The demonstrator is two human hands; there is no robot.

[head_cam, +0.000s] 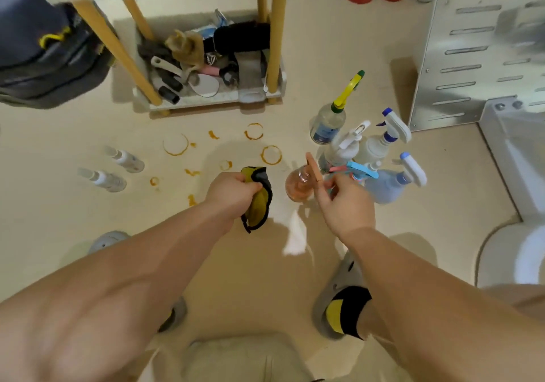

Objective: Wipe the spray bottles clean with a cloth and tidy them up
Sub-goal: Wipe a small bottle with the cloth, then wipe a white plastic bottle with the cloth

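Your left hand (233, 191) grips the yellow cloth (259, 204). Just right of it, your right hand (345, 204) pinches the sprayer of the orange bottle (298, 187). More spray bottles (374, 148) cluster just beyond, to the right. Two small bottles (112, 172) lie on the floor (59, 219), well left.

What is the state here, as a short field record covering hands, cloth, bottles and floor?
left hand: grips yellow cloth
right hand: at orange spray bottle head, grip blurred
trigger spray bottles: clustered on the floor beyond the right hand
small spray bottles: two, on the floor to the left
floor: brown ring stains
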